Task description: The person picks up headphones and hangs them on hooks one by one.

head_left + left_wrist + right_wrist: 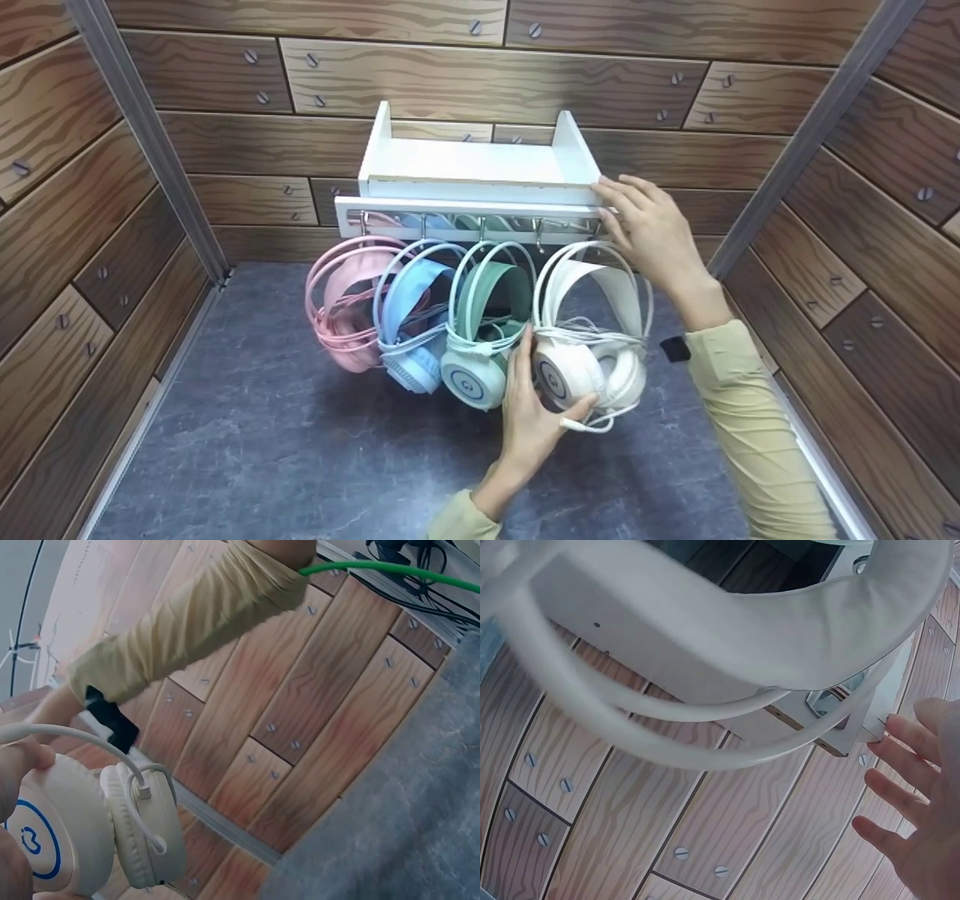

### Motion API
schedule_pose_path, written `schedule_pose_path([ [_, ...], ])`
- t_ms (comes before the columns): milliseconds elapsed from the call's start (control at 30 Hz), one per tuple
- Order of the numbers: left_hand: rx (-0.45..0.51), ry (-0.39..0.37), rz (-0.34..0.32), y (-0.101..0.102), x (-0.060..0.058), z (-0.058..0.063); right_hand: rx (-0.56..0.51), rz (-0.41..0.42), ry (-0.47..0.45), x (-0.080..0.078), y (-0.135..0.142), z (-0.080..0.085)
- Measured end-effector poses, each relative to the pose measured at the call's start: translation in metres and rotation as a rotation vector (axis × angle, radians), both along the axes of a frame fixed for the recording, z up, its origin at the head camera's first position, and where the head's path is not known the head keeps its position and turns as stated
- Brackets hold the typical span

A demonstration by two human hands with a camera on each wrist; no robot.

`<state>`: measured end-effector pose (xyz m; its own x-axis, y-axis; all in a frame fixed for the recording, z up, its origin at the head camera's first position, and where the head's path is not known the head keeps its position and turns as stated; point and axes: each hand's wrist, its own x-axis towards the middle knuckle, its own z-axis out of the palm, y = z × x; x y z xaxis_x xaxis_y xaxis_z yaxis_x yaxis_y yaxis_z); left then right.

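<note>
In the head view my left hand (529,420) grips the ear cup of the white headphones (566,375), fingers along its left side and thumb beneath. The left wrist view shows those white headphones (71,817) close up, with part of the hand at the left edge. My right hand (652,225) touches the right end of the white rack (480,191) with extended fingers. In the right wrist view the right hand (922,787) has its fingers spread near the rack's corner, below the white headband (795,637). The white headphones hang at the rack's right end.
Pink headphones (352,277), blue headphones (420,322) and green headphones (480,360) hang left of the white pair. One metal hook (538,234) shows between the green and white pairs. Wood-patterned walls (480,82) surround the dark grey surface (300,465).
</note>
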<state>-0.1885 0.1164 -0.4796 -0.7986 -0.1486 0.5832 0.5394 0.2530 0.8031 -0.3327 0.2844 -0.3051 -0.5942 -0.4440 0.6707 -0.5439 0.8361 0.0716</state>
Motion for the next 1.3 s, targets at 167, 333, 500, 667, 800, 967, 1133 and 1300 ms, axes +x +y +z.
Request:
schedule_pose_path([
  [167, -0.094, 0.006, 0.067, 0.010, -0.007, -0.012, 0.002, -0.006, -0.004, 0.000, 0.000, 0.002],
  [333, -0.164, -0.006, 0.124, 0.018, -0.014, -0.019, -0.002, -0.008, -0.011, 0.000, 0.000, 0.001],
  [500, -0.235, -0.053, 0.166, 0.024, -0.017, -0.023, -0.012, -0.012, -0.016, 0.000, 0.001, 0.001],
  [667, -0.299, -0.095, 0.201, 0.028, -0.024, -0.027, -0.018, -0.010, -0.014, -0.001, 0.001, 0.001],
  [800, -0.319, -0.113, 0.220, 0.030, -0.031, -0.031, -0.009, -0.010, 0.002, -0.001, 0.000, 0.000],
  [967, -0.319, -0.146, 0.233, 0.033, -0.034, -0.036, -0.012, -0.007, 0.001, -0.001, 0.000, -0.002],
  [1133, -0.311, -0.171, 0.239, 0.038, -0.036, -0.040, -0.022, 0.002, 0.003, -0.001, 0.000, -0.003],
  [1300, -0.338, -0.179, 0.271, 0.040, -0.040, -0.044, -0.023, -0.004, 0.000, -0.001, -0.001, -0.004],
])
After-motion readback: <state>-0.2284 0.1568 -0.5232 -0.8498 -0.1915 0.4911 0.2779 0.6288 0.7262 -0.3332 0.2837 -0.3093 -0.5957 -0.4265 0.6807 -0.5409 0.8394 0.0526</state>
